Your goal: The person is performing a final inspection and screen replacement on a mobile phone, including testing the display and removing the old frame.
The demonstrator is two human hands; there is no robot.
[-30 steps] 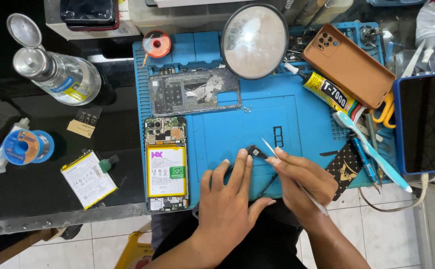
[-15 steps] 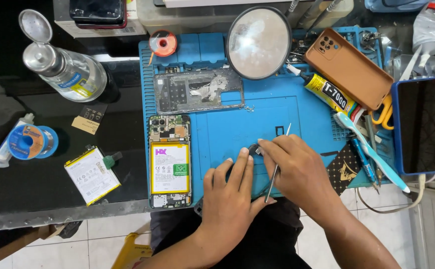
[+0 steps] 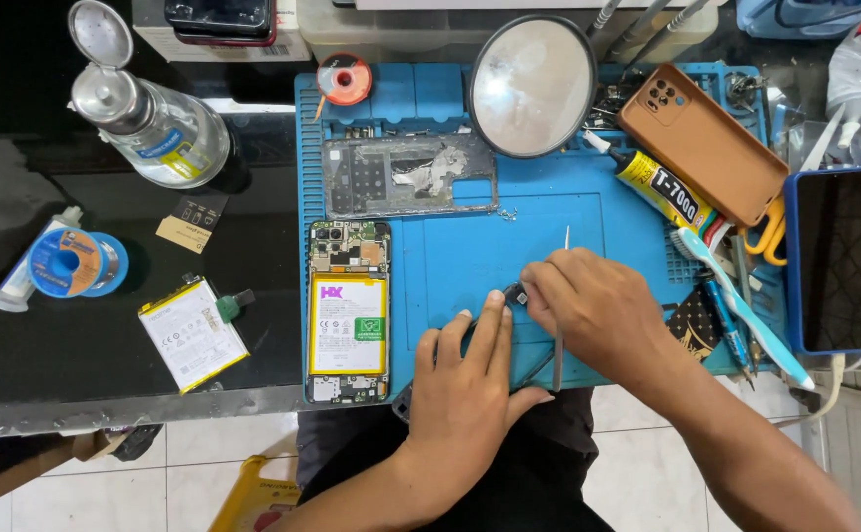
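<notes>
My left hand (image 3: 470,384) lies flat on the blue work mat (image 3: 470,256), fingers spread, its fingertips beside a small dark part (image 3: 515,294). My right hand (image 3: 598,315) pinches that small dark part and also holds metal tweezers (image 3: 561,296), which stick up past the fingers and down behind the palm. An opened phone with a yellow-white battery (image 3: 349,310) lies left of my hands. A grey phone frame (image 3: 409,175) rests above it on the mat.
A round mirror (image 3: 534,87), a glue tube (image 3: 659,187), a brown phone case (image 3: 701,143), a toothbrush (image 3: 741,305) and a blue-cased phone (image 3: 834,258) lie to the right. A clear bottle (image 3: 150,123), tape roll (image 3: 76,263) and loose battery (image 3: 192,333) sit left on the black table.
My right hand moved up and left onto the small dark part, with the tweezers turned from slanted to nearly upright. My left hand stayed flat on the mat.
</notes>
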